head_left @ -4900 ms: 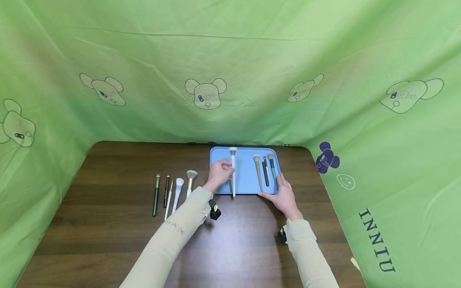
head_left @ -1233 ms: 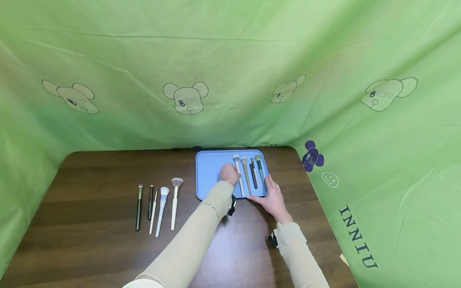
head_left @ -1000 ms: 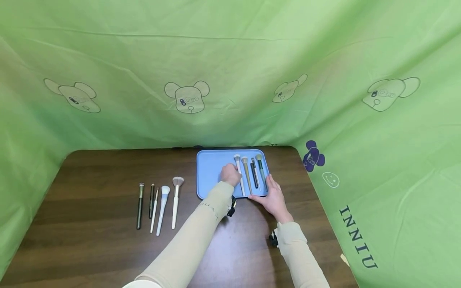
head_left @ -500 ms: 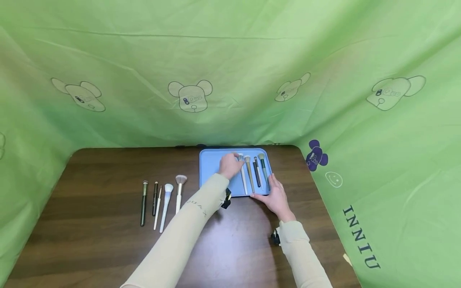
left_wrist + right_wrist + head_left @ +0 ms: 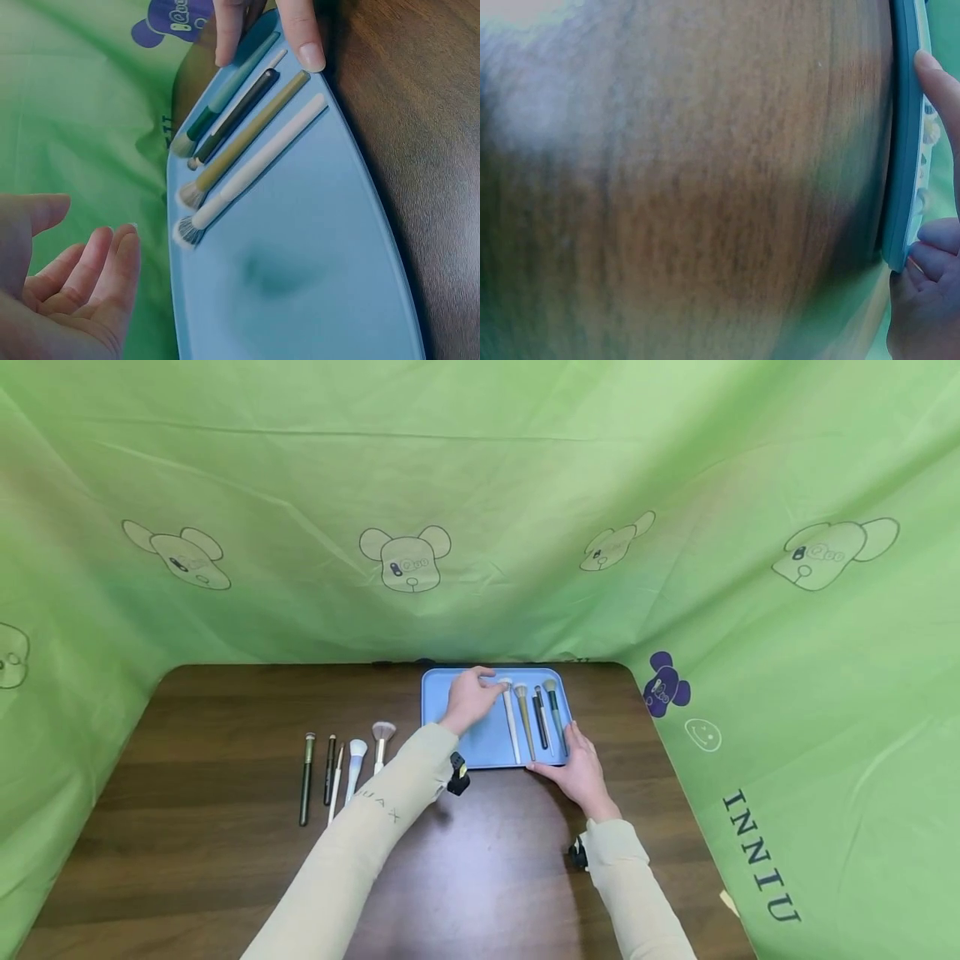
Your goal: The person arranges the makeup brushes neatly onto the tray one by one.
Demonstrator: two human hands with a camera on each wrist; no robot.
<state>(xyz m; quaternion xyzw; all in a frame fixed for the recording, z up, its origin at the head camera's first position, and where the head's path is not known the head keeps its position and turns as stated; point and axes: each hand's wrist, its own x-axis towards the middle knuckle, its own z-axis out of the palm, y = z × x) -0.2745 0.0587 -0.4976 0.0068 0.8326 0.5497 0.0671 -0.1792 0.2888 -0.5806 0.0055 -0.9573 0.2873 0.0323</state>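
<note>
The left hand [image 5: 468, 700] hangs above a blue rectangular tray [image 5: 487, 739], thumb and fingers apart and touching none of the brushes. The right hand [image 5: 583, 775] spans the tray's near right corner, its thumb against the near rim and its spread fingers against the right rim. The tray sits close to the far edge of the brown wood-grain worktop [image 5: 487, 868], toward the far right corner. Inside, by its right rim, a white-handled brush [image 5: 513, 731], a tan-handled brush [image 5: 527, 727], a slim black-handled brush [image 5: 541, 727] and a green-handled brush [image 5: 555, 710] lie side by side; bare blue floor stretches from the white one to the left rim. Left of the tray, across a strip of bare wood, a loose row of brushes [image 5: 330, 768] lies well in from the worktop's left edge, partly hidden by the left sleeve [image 5: 352, 852].
</note>
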